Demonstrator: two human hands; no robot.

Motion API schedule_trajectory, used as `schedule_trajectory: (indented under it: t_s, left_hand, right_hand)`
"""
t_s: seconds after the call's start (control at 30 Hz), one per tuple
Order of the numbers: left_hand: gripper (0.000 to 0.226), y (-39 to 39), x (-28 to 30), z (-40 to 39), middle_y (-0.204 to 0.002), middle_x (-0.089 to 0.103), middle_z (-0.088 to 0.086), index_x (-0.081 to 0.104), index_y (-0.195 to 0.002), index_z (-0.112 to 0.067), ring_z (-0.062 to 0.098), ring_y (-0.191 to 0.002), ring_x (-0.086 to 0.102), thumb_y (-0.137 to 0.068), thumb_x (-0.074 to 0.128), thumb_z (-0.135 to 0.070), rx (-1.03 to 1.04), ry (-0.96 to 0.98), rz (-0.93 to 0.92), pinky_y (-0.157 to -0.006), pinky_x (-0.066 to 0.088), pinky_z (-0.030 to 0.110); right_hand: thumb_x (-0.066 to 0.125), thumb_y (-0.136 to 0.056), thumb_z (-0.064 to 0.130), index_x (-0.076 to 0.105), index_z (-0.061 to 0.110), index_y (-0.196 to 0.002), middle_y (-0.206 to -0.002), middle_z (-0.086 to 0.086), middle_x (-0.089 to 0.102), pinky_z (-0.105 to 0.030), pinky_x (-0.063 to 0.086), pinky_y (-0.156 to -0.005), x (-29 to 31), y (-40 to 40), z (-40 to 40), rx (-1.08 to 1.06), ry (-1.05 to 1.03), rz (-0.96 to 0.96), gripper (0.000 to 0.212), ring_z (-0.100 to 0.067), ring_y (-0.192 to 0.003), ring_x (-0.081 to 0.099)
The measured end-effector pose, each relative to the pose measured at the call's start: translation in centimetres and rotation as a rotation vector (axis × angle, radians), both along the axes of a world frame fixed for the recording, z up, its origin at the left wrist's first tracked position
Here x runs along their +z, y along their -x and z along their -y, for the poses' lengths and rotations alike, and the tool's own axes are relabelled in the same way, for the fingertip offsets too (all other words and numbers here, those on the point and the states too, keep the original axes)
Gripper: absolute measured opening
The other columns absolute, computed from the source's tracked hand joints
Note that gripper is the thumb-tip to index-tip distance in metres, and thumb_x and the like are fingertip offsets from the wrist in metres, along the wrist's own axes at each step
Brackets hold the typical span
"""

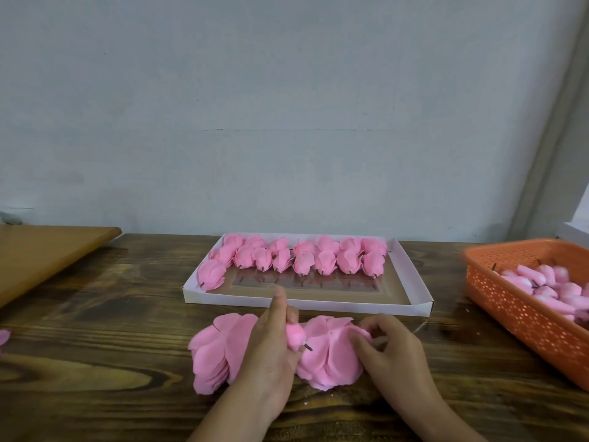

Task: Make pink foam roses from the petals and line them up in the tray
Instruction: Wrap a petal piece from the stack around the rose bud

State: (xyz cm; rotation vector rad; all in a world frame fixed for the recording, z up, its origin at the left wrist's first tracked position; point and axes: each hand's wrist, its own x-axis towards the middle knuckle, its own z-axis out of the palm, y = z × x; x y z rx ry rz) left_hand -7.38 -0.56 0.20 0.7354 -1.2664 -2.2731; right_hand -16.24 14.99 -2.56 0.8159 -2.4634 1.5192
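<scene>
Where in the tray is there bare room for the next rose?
The white tray is free along its near strip, right of the lone rose at the left end and in front of the two rose rows. The back is crowded. The left hand holds a bud.

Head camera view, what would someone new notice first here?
Probably the pink foam roses lined up along the far side of the white tray mid-table. Next, the left hand holding a pink bud while the right hand picks at the loose petals in front. An orange basket of buds sits at right.
</scene>
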Motion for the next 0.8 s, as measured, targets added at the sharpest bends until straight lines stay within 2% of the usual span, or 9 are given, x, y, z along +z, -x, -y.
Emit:
schedule_trajectory:
  t_s: [0.1,0.27,0.4,0.5,0.57,0.63,0.7,0.77,0.8]
  left_hand:
    - [0.052,0.2,-0.4,-0.1,-0.071,0.044,0.011,0.053,-0.065,-0.018,0.033,-0.092,0.058,-0.080,0.062,-0.066,-0.041,-0.029,-0.024,-0.069,0.040,0.039]
    - [0.046,0.1,-0.5,-0.2,-0.057,0.043,-0.002,0.053,-0.058,-0.019,0.013,-0.053,0.046,-0.077,0.063,-0.060,-0.018,-0.020,-0.062,-0.067,0.042,0.034]
    - [0.042,0.0,-0.5,0.0,-0.059,0.044,-0.003,0.052,-0.061,-0.019,0.014,-0.058,0.041,-0.077,0.065,-0.056,-0.011,-0.031,-0.071,-0.072,0.041,0.034]
    - [0.041,0.0,-0.5,0.0,-0.060,0.046,-0.004,0.052,-0.066,-0.018,0.013,-0.059,0.043,-0.078,0.065,-0.055,-0.013,-0.042,-0.084,-0.071,0.043,0.033]
    - [0.042,0.0,-0.5,0.0,-0.063,0.046,-0.002,0.052,-0.068,-0.017,0.015,-0.063,0.044,-0.079,0.065,-0.055,-0.022,-0.040,-0.089,-0.071,0.044,0.034]
    - [0.042,0.0,-0.6,0.1,-0.063,0.045,-0.003,0.052,-0.066,-0.018,0.015,-0.062,0.044,-0.079,0.064,-0.056,-0.031,-0.037,-0.090,-0.070,0.044,0.032]
    - [0.043,-0.1,-0.6,0.1,-0.060,0.044,-0.004,0.051,-0.063,-0.019,0.011,-0.054,0.044,-0.082,0.063,-0.055,-0.031,-0.038,-0.096,-0.066,0.044,0.031]
    - [0.044,-0.1,-0.5,0.0,-0.058,0.045,-0.004,0.051,-0.063,-0.018,0.010,-0.049,0.045,-0.087,0.062,-0.054,-0.024,-0.048,-0.096,-0.062,0.043,0.031]
    - [0.046,-0.1,-0.5,0.0,-0.056,0.044,-0.004,0.051,-0.063,-0.018,0.010,-0.047,0.046,-0.089,0.061,-0.054,-0.021,-0.049,-0.095,-0.060,0.043,0.031]
  right_hand:
    - [0.075,-0.084,0.020,0.071,0.026,-0.075,-0.075,0.018,0.071,-0.016,0.052,-0.059,0.1,0.4,-0.4,-0.007,0.046,0.038,0.012,-0.001,-0.074,0.065]
    - [0.068,-0.088,0.017,0.073,0.025,-0.073,-0.068,0.012,0.069,-0.020,0.046,-0.057,0.2,0.9,-1.0,-0.013,-0.056,-0.055,0.018,-0.009,-0.068,0.061]
    - [0.062,-0.082,0.019,0.071,0.032,-0.088,-0.078,0.025,0.067,-0.023,0.052,-0.059,0.3,0.9,-1.1,-0.030,-0.153,-0.149,0.017,-0.002,-0.074,0.062]
    - [0.061,-0.086,0.021,0.067,0.036,-0.087,-0.078,0.027,0.065,-0.017,0.045,-0.056,0.5,1.1,-1.4,-0.077,-0.197,-0.193,0.016,0.003,-0.077,0.061]
    - [0.063,-0.087,0.016,0.069,0.036,-0.084,-0.074,0.026,0.064,-0.020,0.046,-0.061,0.4,1.1,-1.3,-0.082,-0.227,-0.220,0.021,0.000,-0.075,0.059]
    - [0.071,-0.083,0.004,0.078,0.031,-0.083,-0.092,0.024,0.063,-0.027,0.048,-0.072,0.4,1.1,-1.0,-0.097,-0.191,-0.287,0.028,-0.006,-0.088,0.058]
    - [0.074,-0.080,-0.001,0.081,0.022,-0.085,-0.095,0.016,0.064,-0.022,0.046,-0.076,0.7,1.0,-0.8,-0.098,-0.126,-0.331,0.024,-0.010,-0.090,0.059]
    - [0.071,-0.085,0.005,0.075,0.032,-0.079,-0.080,0.020,0.068,-0.009,0.045,-0.069,1.1,0.7,-0.9,-0.064,-0.039,-0.221,0.028,-0.001,-0.080,0.063]
    - [0.066,-0.088,0.010,0.071,0.036,-0.078,-0.076,0.019,0.070,-0.011,0.049,-0.066,1.2,0.5,-0.9,-0.033,0.004,-0.109,0.028,0.000,-0.077,0.065]
